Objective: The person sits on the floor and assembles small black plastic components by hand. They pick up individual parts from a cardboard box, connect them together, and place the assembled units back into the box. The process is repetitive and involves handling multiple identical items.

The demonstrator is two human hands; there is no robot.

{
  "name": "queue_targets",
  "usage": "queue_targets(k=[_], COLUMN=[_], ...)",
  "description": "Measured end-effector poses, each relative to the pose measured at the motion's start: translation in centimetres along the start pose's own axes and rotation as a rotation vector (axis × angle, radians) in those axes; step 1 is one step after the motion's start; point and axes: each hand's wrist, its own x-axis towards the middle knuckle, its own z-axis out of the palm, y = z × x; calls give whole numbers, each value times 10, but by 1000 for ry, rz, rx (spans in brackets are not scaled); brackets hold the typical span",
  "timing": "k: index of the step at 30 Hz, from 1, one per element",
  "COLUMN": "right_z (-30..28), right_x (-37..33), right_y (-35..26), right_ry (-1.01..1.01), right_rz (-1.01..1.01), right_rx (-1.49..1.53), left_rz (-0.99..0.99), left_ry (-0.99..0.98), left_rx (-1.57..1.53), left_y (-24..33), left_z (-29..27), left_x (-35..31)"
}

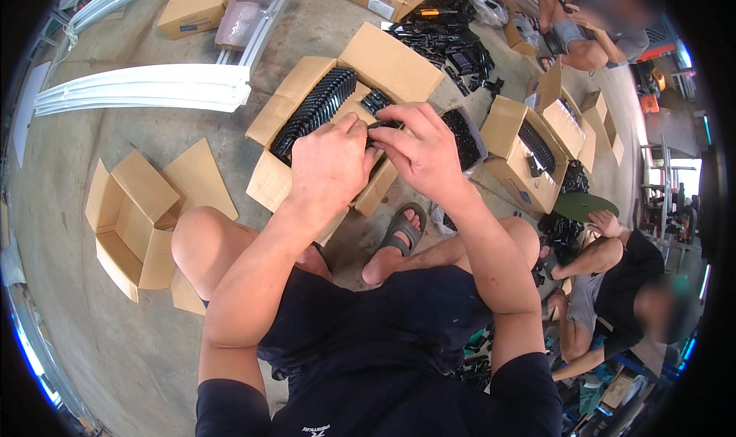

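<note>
Black plastic part, mostly hidden, is pinched between the fingertips of the left hand and right hand, above the open carton. Expect a light, stiff, smooth piece; grip it at opposite ends. Inside the carton, left, stands a row of black parts. Loose black parts lie beyond the carton; its spread flaps may obstruct side access.

The view looked steeply down from the wearer's head (the left of two cameras worn side by side), facing out over the dark shirt and bare knees. It took in the left hand and right hand close by, just above its middle; the floor lay farther off, straight edges bending toward a black round rim.
</note>
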Motion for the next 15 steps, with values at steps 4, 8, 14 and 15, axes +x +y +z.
queue_targets(k=[4, 8, 14, 15], right_z=[4, 5, 5, 5], right_x=[-3, -3, -5, -5], right_y=[-4, -6, -9, -8], right_ry=[11, 4, -41, -52], right_rz=[52, 99, 97, 96], right_rx=[-6, 1, -66, -65], left_rz=[5, 14, 11, 11], left_ry=[-7, -8, -11, -11], left_rx=[1, 22, 40, 39], left_y=[-1, 0, 2, 2], left_z=[5, 5, 9, 9], left_x=[-2, -2, -1, -1])
